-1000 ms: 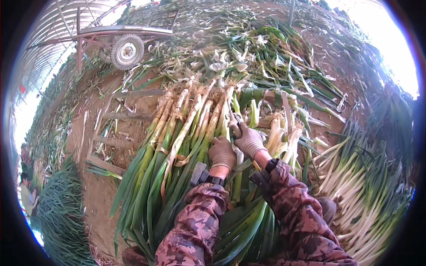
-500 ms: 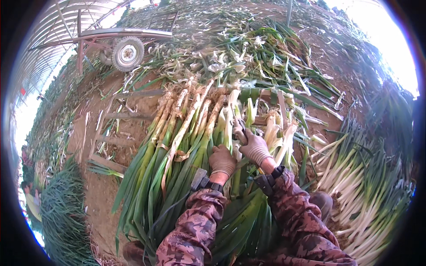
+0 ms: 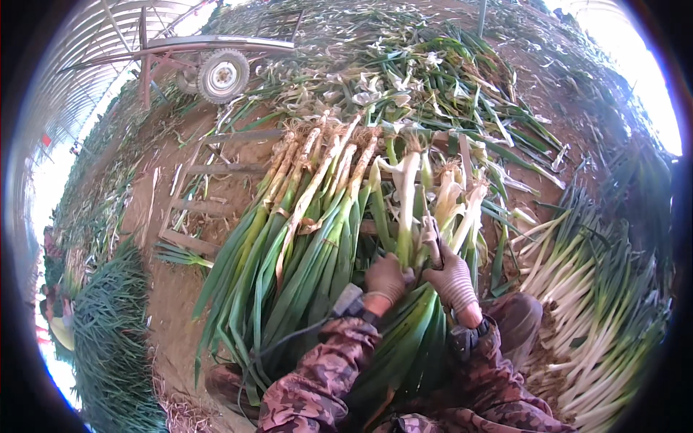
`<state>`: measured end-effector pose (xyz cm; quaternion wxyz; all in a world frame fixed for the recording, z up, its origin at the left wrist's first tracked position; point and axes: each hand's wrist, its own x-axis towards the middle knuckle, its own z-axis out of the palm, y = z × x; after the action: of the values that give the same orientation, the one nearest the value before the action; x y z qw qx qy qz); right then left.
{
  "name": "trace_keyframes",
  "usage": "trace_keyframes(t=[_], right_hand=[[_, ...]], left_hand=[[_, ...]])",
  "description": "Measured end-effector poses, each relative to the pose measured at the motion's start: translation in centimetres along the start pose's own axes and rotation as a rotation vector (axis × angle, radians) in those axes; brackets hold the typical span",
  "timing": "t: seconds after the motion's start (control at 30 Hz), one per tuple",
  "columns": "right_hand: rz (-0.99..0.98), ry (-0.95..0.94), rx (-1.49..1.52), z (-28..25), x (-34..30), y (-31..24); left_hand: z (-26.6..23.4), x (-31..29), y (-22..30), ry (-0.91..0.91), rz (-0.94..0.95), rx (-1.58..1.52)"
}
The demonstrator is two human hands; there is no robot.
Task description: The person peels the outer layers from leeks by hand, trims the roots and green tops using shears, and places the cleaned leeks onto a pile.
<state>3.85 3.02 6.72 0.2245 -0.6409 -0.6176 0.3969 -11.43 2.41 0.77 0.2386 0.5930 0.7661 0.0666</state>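
Littered soil (image 3: 173, 317); left hand (image 3: 386, 278) grips leek (image 3: 408, 187) extending beyond (right hand (image 3: 451, 279) clasps tool (image 3: 434, 244)).

**Cart (image 3: 231, 42) Stands Before Arched Roof (image 3: 90, 54)**

A low cart with a reddish frame stands at eleven o'clock, its near wheel (image 3: 223, 76) pale at the hub. Roof ribs curve at ten o'clock, a small red object (image 3: 46, 139) just below them. A slim post (image 3: 482, 18) rises at one o'clock. Brown soil (image 3: 173, 310) spreads at eight o'clock, where a person (image 3: 63, 333) in yellowish clothing is partly visible.
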Motion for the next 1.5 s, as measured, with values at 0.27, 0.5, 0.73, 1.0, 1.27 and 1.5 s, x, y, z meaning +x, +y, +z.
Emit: trace_keyframes(t=[0.27,0.5,0.73,1.0,1.27,1.5], right_hand=[[-0.102,-0.182,-0.007,2.5,-3.4,-3.9],[-0.166,-0.322,-0.114,8.7,-5.4,-4.1],[-0.143,-0.262,-0.157,9.2,-2.2,-5.0],[-0.159,-0.203,-0.107,9.5,-1.7,-4.8],[-0.180,-0.191,-0.182,9.5,-0.3,-5.7],[-0.156,-0.135,-0.196,10.2,3.4,-5.3]], left_hand=[[-5.5,-3.1,-3.8,-0.013,0.136,-0.099],[-9.1,0.0,-9.7,0.284,0.054,0.178],[-8.1,2.7,-8.7,0.347,0.106,0.341],[-7.8,4.0,-9.2,0.392,0.117,0.300],[-8.3,4.8,-9.5,0.468,0.158,0.179],[-8.4,5.3,-8.5,0.464,0.125,0.210]])
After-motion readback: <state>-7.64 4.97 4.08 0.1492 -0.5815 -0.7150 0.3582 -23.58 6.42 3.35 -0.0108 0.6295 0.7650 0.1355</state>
